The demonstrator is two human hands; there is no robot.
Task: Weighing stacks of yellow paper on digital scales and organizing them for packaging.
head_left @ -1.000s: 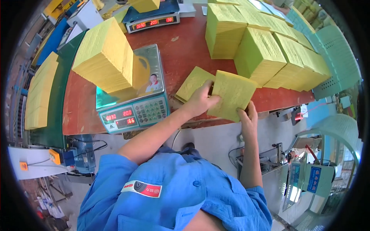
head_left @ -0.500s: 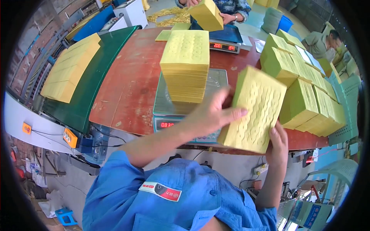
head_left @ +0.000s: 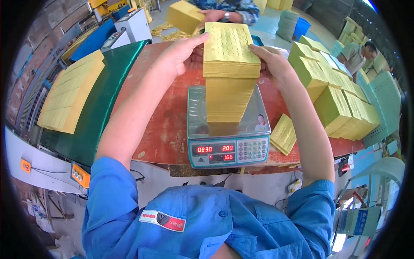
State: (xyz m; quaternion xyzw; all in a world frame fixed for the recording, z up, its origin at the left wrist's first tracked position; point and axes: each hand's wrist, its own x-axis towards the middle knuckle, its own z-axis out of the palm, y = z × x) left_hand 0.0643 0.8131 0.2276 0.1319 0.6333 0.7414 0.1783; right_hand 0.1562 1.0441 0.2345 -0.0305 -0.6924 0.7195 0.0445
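Observation:
A tall stack of yellow embossed paper [head_left: 228,97] stands on the pan of a digital scale [head_left: 230,151] with a lit red display. A slightly offset bundle of the same paper [head_left: 230,45] sits on top. My left hand [head_left: 183,54] grips this bundle's left side, its thumb at the upper edge and fingers curled below. On the right side my right hand [head_left: 274,64] holds it, thumb on the top edge and fingers partly hidden. A thin pad of yellow paper [head_left: 283,134] lies on the red table right of the scale.
Several yellow paper blocks [head_left: 340,105] are piled at the right of the table [head_left: 151,142]. A row of blocks [head_left: 71,95] lies on a green conveyor belt [head_left: 105,95] at left. Across the table, a co-worker's hand [head_left: 213,17] holds a yellow block [head_left: 184,16].
Both hands have moved from a bundle held at the right to the top of the stack, where a bundle now sits. The co-worker's block has shifted left.

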